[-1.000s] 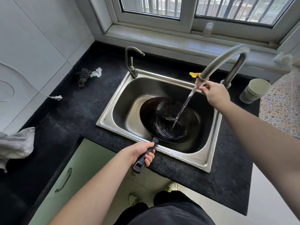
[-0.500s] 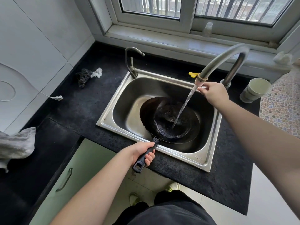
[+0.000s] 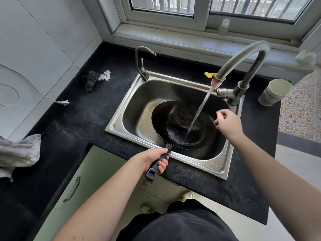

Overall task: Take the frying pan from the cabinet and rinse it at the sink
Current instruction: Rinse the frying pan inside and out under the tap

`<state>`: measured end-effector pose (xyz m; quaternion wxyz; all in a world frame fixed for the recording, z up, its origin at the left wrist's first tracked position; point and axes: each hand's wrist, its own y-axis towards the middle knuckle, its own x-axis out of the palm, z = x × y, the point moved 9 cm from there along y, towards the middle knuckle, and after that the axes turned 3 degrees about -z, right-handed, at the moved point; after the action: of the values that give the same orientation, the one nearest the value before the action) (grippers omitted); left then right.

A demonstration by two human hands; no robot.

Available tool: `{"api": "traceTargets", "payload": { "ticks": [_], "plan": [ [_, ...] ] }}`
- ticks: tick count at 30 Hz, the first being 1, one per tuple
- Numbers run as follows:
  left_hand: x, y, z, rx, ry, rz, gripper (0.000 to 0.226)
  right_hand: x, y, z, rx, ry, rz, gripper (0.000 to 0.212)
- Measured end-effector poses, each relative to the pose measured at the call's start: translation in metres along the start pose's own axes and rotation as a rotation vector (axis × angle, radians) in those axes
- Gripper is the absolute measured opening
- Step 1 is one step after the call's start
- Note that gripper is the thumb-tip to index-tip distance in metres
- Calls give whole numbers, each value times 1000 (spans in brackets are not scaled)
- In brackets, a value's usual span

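We find the left hand [image 3: 152,158] with its fingers [image 3: 163,165] curled tight around the black handle [image 3: 159,163] of the pan [image 3: 182,126], near the handle's free end. The handle crosses the front rim of the sink [image 3: 118,119]; the pan's bowl sits tilted inside the basin. We note the right hand [image 3: 227,122] above the pan's right edge, holding nothing, its fingers loosely bent and slightly apart, clear of the tap [image 3: 241,63]. A stream of water [image 3: 199,108] runs from the spout into the pan, pooling at the lower side. On the black tabletop [image 3: 90,115] we record a scourer [image 3: 91,80] left of the sink and a cup [image 3: 274,92] to its right. A grey cloth [image 3: 17,153] lies at far left.
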<state>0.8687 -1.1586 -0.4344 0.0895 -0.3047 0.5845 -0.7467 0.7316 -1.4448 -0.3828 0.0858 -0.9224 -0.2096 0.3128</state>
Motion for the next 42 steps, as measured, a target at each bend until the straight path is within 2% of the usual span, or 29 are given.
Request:
{"api": "traceTargets", "payload": {
  "ticks": [3,7,11,14,20,25,28,32,34,39,42],
  "plan": [
    [1,0,-1,14,-12,-28,39,29,-45,12,78,10,-99,23],
    [3,3,-5,54,-170,-143,34,88,-107,14,196,139,-339,26],
    [4,0,-7,99,-281,-240,20,138,-148,11,271,197,-517,31],
    [8,-8,-11,102,-229,-275,15,159,-167,10,370,322,-493,34],
    [-4,-23,3,38,-47,-175,35,191,-187,10,630,662,-417,42],
    [-3,-40,22,62,63,-141,29,216,-182,-12,749,976,-387,45],
    [-3,-42,33,129,125,-89,27,226,-175,-24,798,1086,-341,55],
    [-6,-43,37,183,228,-18,28,224,-177,-38,848,1080,-359,73],
    [-10,-43,37,211,303,33,29,226,-181,-41,860,996,-401,75],
    [-24,-41,38,320,458,124,13,240,-187,-49,865,877,-503,47],
    [-28,-43,38,340,456,123,14,247,-191,-52,869,851,-520,43]
  ]
}}
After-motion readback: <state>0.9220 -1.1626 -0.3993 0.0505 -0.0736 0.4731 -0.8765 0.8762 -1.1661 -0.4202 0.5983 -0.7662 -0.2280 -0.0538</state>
